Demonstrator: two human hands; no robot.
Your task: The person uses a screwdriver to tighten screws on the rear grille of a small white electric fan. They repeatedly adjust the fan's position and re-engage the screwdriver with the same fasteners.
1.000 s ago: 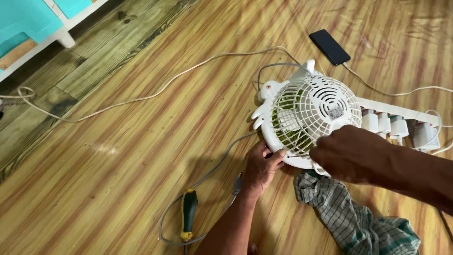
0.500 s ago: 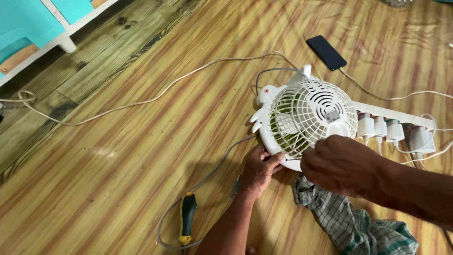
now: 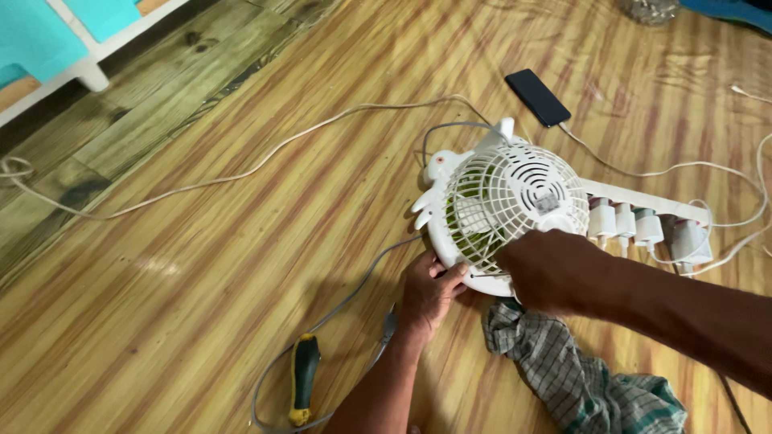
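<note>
A small white table fan (image 3: 503,205) with a round wire grille and green blades lies on the wood-pattern floor. My left hand (image 3: 430,293) grips the fan's lower left rim from below. My right hand (image 3: 555,269) is closed over the lower right edge of the grille and hides that part of it. A grey cord (image 3: 346,301) runs from the fan past my left wrist.
A green and yellow screwdriver (image 3: 304,378) lies left of my left forearm. A checked cloth (image 3: 579,378) lies below my right hand. A white power strip (image 3: 651,217) with several plugs sits right of the fan, a black phone (image 3: 537,96) behind it. White cables cross the floor.
The view has drifted slightly; both hands keep their hold on the fan's lower edge, with my right hand shifted a little along the grille.
</note>
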